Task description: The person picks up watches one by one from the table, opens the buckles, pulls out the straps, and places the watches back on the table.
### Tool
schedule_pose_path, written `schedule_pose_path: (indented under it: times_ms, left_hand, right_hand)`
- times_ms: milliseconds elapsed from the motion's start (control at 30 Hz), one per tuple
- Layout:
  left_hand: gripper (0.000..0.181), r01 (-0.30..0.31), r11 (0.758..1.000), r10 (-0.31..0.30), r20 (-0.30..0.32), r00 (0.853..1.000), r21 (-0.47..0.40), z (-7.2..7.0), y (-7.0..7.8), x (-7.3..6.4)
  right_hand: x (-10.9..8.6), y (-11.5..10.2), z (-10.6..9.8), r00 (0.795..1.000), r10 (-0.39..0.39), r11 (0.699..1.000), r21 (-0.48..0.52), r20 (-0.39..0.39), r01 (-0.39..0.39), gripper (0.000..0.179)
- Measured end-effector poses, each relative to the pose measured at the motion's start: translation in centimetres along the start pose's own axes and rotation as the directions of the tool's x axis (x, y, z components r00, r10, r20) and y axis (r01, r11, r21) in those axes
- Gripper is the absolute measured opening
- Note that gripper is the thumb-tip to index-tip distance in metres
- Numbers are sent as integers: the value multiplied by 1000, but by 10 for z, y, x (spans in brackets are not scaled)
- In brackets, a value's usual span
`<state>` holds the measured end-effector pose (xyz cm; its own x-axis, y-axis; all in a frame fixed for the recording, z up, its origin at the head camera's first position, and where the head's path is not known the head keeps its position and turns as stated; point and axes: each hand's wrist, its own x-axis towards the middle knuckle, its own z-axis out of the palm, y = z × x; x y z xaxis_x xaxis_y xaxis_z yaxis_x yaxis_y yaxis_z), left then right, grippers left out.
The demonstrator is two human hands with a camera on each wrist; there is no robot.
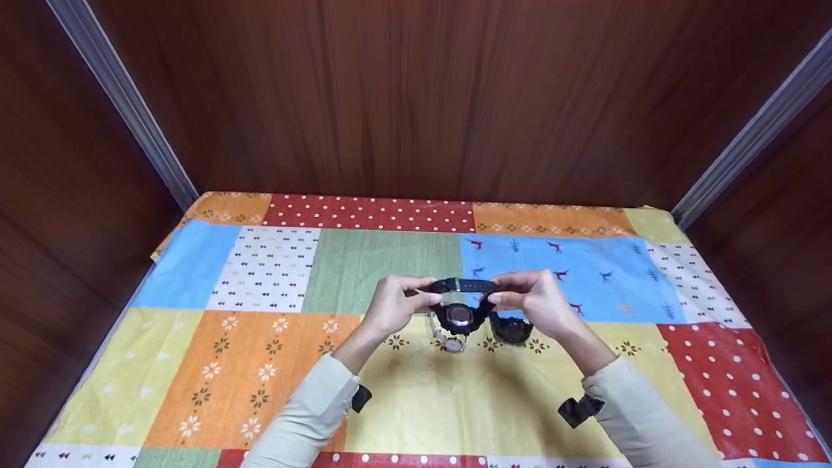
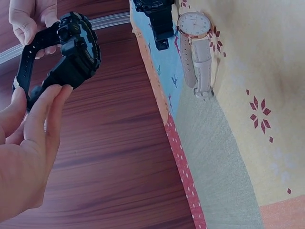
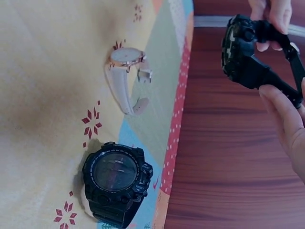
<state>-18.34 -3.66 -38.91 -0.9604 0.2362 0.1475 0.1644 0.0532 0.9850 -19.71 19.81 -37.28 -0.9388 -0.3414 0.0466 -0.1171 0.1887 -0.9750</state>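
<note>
Both hands hold a black digital wristwatch (image 1: 460, 316) up over the table, its strap fastened into a loop. On one side my left hand (image 1: 394, 304) pinches the strap between thumb and fingers; on the other, my right hand (image 1: 541, 302) does the same. The watch's round, chunky case hangs lowest, with the buckle and punched strap on top, between the hands. In the left wrist view the black watch (image 2: 78, 50) shows its case side-on. Beneath it on the cloth lie a white-strapped watch (image 3: 126, 57) with a rose-gold rim and a second black digital watch (image 3: 116, 171).
A patchwork-patterned cloth (image 1: 260, 377) covers the table. Dark wood panels (image 1: 416, 97) stand behind it and at both sides, with metal strips (image 1: 123, 97) at the corners. A black wrist device (image 1: 580, 411) sits at each sleeve cuff.
</note>
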Motion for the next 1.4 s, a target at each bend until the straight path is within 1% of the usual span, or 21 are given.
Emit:
schedule_pose_path:
  times_ms: [67, 133, 233, 267, 300, 367, 600, 767, 900, 1033, 1200, 1300, 1400]
  left_hand:
    - [29, 28, 999, -29, -3, 1000, -46, -2, 1, -1]
    - [31, 37, 993, -39, -11, 999, -115, -6, 1, -1]
    - [35, 49, 985, -53, -18, 998, -165, -9, 1, -1]
    - [34, 34, 986, -38, -23, 999, -164, -10, 1, 0]
    - [35, 26, 988, -30, -21, 999, -152, -9, 1, 0]
    - [35, 30, 993, -32, -17, 999, -117, -8, 1, 0]
    - [36, 61, 994, -63, -21, 998, -90, -8, 2, 0]
    - [37, 80, 990, -84, -25, 996, -119, -8, 4, 1]
    - [38, 94, 984, -96, -7, 995, -151, -7, 5, 1]
    - [36, 97, 977, -96, 15, 995, -188, -7, 4, 2]
    - [36, 91, 973, -88, 23, 996, -214, -7, 3, 2]
    - [36, 90, 972, -89, 12, 996, -217, -7, 2, 3]
    - [35, 96, 970, -101, -10, 995, -224, -7, 3, 4]
  right_hand:
    - [-1, 0, -2, 1000, 1, 999, 39, 1, -1, 27]
    - [-2, 1, -6, 1000, -17, 993, 115, -4, 17, 25]
    - [-4, 3, -13, 998, -55, 981, 186, -3, 54, 23]
    - [-4, 4, -15, 998, -68, 976, 205, -5, 68, 21]
    - [-4, 4, -15, 997, -76, 975, 208, -7, 76, 21]
    - [-3, 5, -16, 997, -75, 981, 182, 1, 74, 21]
    - [-4, 2, -18, 999, -50, 988, 148, 20, 47, 20]
    - [-3, 0, -19, 999, -43, 989, 144, 17, 40, 22]
    - [-1, -2, -20, 999, -22, 990, 139, 26, 18, 22]
    - [0, -4, -20, 999, 7, 987, 163, 34, -13, 23]
    - [3, -6, -18, 997, 55, 981, 184, 63, -66, 27]
    - [6, -8, -16, 993, 87, 977, 188, 73, -100, 28]
    - [9, -10, -15, 991, 111, 979, 165, 77, -122, 29]
